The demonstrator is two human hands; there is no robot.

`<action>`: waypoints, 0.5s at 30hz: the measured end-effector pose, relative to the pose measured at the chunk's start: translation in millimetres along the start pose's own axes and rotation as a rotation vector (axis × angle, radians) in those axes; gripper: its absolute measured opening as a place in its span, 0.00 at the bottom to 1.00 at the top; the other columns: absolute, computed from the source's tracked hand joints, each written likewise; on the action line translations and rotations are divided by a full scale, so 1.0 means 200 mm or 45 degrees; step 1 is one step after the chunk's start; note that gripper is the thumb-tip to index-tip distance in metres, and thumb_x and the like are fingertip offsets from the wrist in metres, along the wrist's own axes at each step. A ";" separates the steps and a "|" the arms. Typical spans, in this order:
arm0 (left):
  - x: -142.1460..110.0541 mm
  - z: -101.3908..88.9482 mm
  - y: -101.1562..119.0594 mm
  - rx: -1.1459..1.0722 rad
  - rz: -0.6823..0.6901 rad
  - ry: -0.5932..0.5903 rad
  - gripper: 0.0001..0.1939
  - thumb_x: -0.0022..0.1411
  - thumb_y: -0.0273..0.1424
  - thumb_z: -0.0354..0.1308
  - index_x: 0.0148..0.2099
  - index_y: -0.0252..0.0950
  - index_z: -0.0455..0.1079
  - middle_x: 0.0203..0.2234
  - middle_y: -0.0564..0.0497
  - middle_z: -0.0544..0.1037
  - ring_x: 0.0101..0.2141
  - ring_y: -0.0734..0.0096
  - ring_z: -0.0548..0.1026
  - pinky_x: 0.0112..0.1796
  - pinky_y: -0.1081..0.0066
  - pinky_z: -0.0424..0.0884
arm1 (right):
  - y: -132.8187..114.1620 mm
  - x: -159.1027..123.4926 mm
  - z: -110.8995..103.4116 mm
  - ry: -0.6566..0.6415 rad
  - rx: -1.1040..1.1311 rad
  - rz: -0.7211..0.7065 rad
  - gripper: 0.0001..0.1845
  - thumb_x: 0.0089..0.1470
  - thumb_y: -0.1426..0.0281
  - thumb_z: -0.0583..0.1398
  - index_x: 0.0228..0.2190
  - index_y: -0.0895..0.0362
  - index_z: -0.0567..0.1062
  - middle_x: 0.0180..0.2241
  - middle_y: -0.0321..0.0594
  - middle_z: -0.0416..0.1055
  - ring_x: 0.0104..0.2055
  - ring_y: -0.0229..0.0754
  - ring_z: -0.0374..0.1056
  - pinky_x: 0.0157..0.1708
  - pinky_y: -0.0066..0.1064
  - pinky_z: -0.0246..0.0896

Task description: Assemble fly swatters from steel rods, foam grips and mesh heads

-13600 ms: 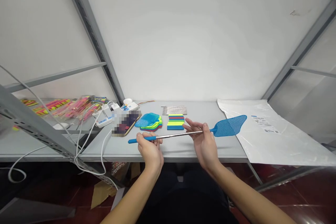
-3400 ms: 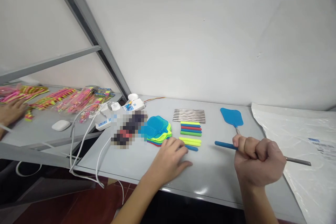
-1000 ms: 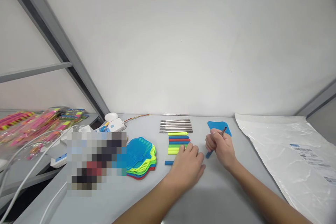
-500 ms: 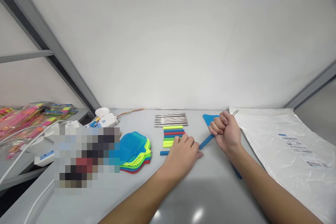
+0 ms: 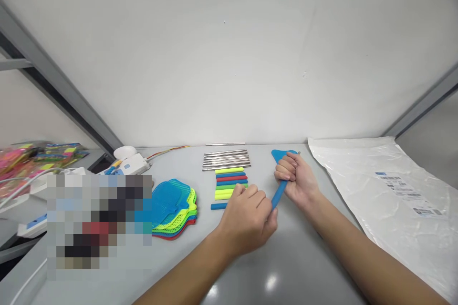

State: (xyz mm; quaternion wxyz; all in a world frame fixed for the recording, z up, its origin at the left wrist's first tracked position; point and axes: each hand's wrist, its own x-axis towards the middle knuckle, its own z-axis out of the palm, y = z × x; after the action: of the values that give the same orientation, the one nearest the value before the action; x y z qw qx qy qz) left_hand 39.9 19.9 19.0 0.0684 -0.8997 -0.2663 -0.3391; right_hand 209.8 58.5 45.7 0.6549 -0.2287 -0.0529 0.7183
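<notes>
My left hand (image 5: 246,217) is closed round the lower end of a blue tube-shaped handle (image 5: 279,194). The upper end of this handle runs into my right hand (image 5: 296,178), which is closed in a fist. A small metal tip shows just past the right fist; the rest is hidden in the fingers. Behind my right hand lies a blue fly swatter head (image 5: 281,154), partly covered by the fingers. Left of the hands is a row of coloured handles (image 5: 231,178) in yellow, blue, red and green. Another blue handle (image 5: 218,206) lies partly behind my left hand.
Several metal rods (image 5: 227,158) lie side by side near the wall, with a lone rod (image 5: 225,144) behind. At left are stacked mesh fly swatter heads (image 5: 173,205) and a power strip (image 5: 134,166). A white plastic mailer (image 5: 358,171) covers the right side.
My left hand has lifted from the table and closed on the blue handle's lower end. My right fist has turned, and less metal shows beyond it. The view has shifted slightly.
</notes>
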 end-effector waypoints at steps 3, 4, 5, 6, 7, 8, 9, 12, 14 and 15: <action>-0.01 0.01 0.01 -0.022 -0.032 -0.013 0.13 0.61 0.29 0.50 0.24 0.35 0.60 0.19 0.52 0.65 0.25 0.70 0.60 0.29 0.66 0.47 | 0.00 0.00 0.01 -0.016 -0.005 0.010 0.21 0.58 0.72 0.53 0.19 0.53 0.48 0.16 0.24 0.35 0.13 0.29 0.37 0.11 0.22 0.45; -0.01 0.02 0.01 -0.034 -0.058 -0.025 0.12 0.61 0.30 0.50 0.24 0.35 0.60 0.20 0.52 0.65 0.25 0.70 0.60 0.29 0.66 0.48 | 0.00 -0.01 0.01 -0.025 -0.010 0.003 0.21 0.59 0.72 0.53 0.19 0.54 0.48 0.16 0.24 0.35 0.13 0.29 0.37 0.11 0.22 0.45; -0.02 0.02 0.02 -0.050 -0.091 -0.034 0.11 0.60 0.30 0.50 0.25 0.35 0.60 0.20 0.52 0.66 0.25 0.70 0.60 0.29 0.66 0.49 | 0.00 -0.01 0.01 -0.034 -0.016 -0.006 0.21 0.59 0.72 0.53 0.18 0.54 0.49 0.16 0.24 0.35 0.13 0.29 0.37 0.11 0.22 0.45; -0.02 0.02 0.02 -0.074 -0.125 -0.041 0.11 0.60 0.30 0.50 0.25 0.35 0.59 0.20 0.52 0.66 0.25 0.70 0.60 0.29 0.66 0.49 | 0.00 -0.02 0.01 -0.044 -0.023 -0.013 0.21 0.59 0.72 0.53 0.18 0.54 0.49 0.16 0.24 0.35 0.13 0.29 0.37 0.11 0.22 0.45; -0.02 0.02 0.03 -0.105 -0.164 -0.041 0.10 0.60 0.30 0.50 0.25 0.36 0.59 0.20 0.53 0.66 0.25 0.71 0.60 0.29 0.67 0.50 | 0.00 -0.03 0.02 -0.056 -0.033 -0.015 0.21 0.59 0.72 0.53 0.18 0.54 0.49 0.15 0.24 0.36 0.13 0.29 0.38 0.12 0.22 0.46; -0.03 0.02 0.04 -0.142 -0.210 -0.041 0.11 0.60 0.31 0.50 0.26 0.36 0.57 0.21 0.53 0.65 0.25 0.71 0.60 0.29 0.67 0.50 | 0.00 -0.04 0.02 -0.073 -0.046 -0.016 0.21 0.59 0.72 0.53 0.18 0.54 0.50 0.15 0.24 0.36 0.13 0.29 0.38 0.12 0.22 0.47; -0.03 0.01 0.04 -0.184 -0.265 -0.040 0.11 0.61 0.31 0.49 0.26 0.36 0.56 0.21 0.54 0.65 0.25 0.71 0.60 0.29 0.67 0.51 | 0.00 -0.05 0.02 -0.092 -0.068 -0.020 0.21 0.59 0.72 0.53 0.18 0.54 0.50 0.15 0.24 0.37 0.14 0.30 0.39 0.12 0.23 0.48; -0.03 0.00 0.05 -0.346 -0.418 -0.041 0.12 0.63 0.30 0.47 0.27 0.38 0.51 0.22 0.55 0.62 0.24 0.73 0.57 0.28 0.68 0.51 | 0.00 -0.07 0.04 -0.144 -0.185 -0.071 0.21 0.58 0.71 0.54 0.17 0.55 0.52 0.15 0.25 0.40 0.15 0.30 0.42 0.16 0.23 0.54; -0.03 -0.01 0.05 -0.483 -0.457 -0.008 0.13 0.63 0.30 0.47 0.27 0.38 0.48 0.22 0.56 0.61 0.23 0.73 0.57 0.28 0.68 0.51 | -0.01 -0.08 0.05 -0.154 -0.315 -0.120 0.21 0.57 0.69 0.55 0.16 0.55 0.55 0.15 0.26 0.45 0.17 0.30 0.48 0.21 0.25 0.59; -0.02 -0.02 0.04 -0.546 -0.458 0.027 0.13 0.62 0.30 0.47 0.27 0.38 0.47 0.21 0.56 0.60 0.23 0.74 0.56 0.28 0.68 0.52 | -0.02 -0.08 0.05 -0.152 -0.400 -0.150 0.20 0.56 0.69 0.56 0.16 0.56 0.57 0.16 0.28 0.49 0.19 0.31 0.52 0.23 0.26 0.61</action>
State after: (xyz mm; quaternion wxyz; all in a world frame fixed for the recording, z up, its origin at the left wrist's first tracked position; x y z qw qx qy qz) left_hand 38.8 9.9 19.1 -0.1819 -0.8283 -0.3432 -0.4037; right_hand 210.8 46.2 60.9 0.6479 -0.2817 -0.2165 0.6738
